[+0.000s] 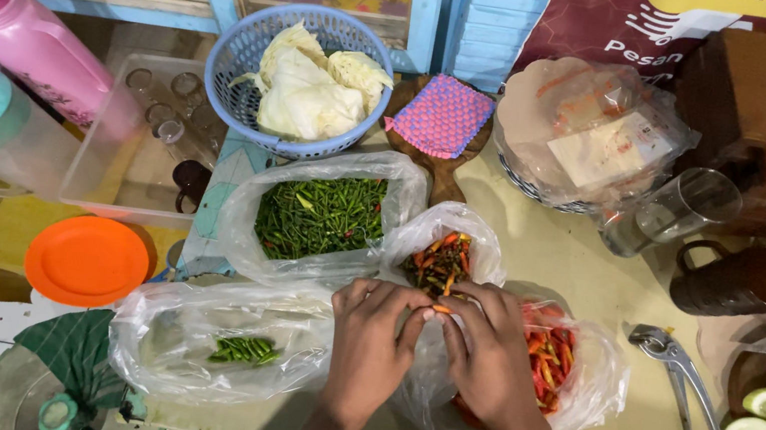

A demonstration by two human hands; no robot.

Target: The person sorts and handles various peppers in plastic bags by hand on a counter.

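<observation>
My one head camera looks steeply down on the bench (651, 316), close above, its far edge at twelve o'clock.

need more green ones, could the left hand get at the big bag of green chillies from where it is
Probably yes: the left hand sits just below the open bag of green chillies, with nothing between them.

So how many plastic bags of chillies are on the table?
4: big bag of green chillies at centre, small mixed bag beside it, red bag under the right hand, near-empty green bag beside the left hand.
</observation>
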